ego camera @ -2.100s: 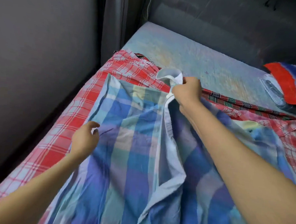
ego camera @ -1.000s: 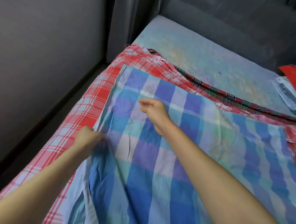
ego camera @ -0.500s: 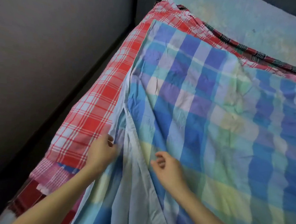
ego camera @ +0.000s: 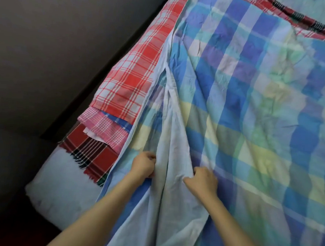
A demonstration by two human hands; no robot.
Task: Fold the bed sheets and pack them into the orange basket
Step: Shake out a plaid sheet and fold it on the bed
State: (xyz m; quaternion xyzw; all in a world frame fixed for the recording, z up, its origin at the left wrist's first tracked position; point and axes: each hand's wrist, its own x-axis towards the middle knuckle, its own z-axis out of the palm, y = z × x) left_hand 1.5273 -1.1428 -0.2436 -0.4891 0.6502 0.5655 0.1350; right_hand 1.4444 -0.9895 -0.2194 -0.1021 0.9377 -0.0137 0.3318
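Note:
A blue, green and yellow checked sheet lies spread over the bed and fills most of the view. Its pale blue underside shows as a long folded strip near the left edge. My left hand grips that strip's left side with curled fingers. My right hand grips the fabric on the strip's right side, a short way from the left hand. No orange basket is in view.
Under the blue sheet lie a red and white checked sheet, a pink checked cloth and a dark red tartan cloth. The white mattress corner juts out at lower left beside a grey wall.
Both hands have slid down the sheet's left edge toward the near corner of the bed. They now clutch the pale folded strip, and the view has tilted down with them.

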